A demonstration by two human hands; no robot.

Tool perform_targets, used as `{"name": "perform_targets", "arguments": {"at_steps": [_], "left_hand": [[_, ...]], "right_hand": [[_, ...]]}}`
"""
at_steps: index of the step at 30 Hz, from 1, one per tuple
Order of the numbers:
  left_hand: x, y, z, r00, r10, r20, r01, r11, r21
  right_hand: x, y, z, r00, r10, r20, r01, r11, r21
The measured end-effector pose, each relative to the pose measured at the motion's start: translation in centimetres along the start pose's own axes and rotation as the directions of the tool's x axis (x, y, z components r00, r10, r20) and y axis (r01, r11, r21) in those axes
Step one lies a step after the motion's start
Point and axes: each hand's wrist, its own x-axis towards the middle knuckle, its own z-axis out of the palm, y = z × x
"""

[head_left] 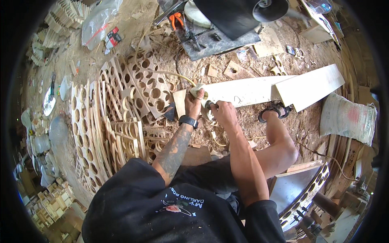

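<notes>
My left hand (193, 103) grips a pale corded power tool (199, 91) at the near end of a long pale wooden plank (251, 90). My right hand (221, 111) is closed on the dark part of the same tool, just right of the left hand. A black watch sits on my left wrist. The tool's yellowish cord (172, 73) runs off to the upper left. My right foot in a dark sandal (275, 110) rests against the plank, with the knee bent. The tool's tip is hidden by my fingers.
Stacks of cut plywood panels with oval holes (121, 117) lie to the left on a sawdust-covered floor. A dark metal plate (214, 38) with orange pliers (176, 18) lies ahead. A white sack (348, 117) sits at right; another perforated panel (308, 190) at lower right.
</notes>
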Motion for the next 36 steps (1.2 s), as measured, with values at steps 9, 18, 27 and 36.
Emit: {"name": "perform_targets", "arguments": {"at_steps": [9,18,27,36], "left_hand": [[-1.0,1.7,1.6,0.997,-0.056,-0.061,0.056,0.998,0.01],[-0.5,2.1,1.9,0.996,-0.064,0.058,0.065,0.998,-0.025],[1.8,-13.0,-8.6,0.923,-0.382,-0.039,0.356,0.814,0.459],[-1.4,-16.3,-21.9,0.69,-0.715,0.112,0.401,0.507,0.763]], "right_hand": [[0.1,0.8,1.2,0.989,-0.063,-0.135,0.07,0.997,0.045],[-0.4,1.3,1.8,0.996,-0.07,-0.057,0.073,0.996,0.043],[-0.9,1.4,1.2,0.997,0.082,0.002,-0.082,0.994,-0.077],[-0.9,0.0,-0.7,0.989,0.003,0.149,-0.007,1.0,0.029]]}}
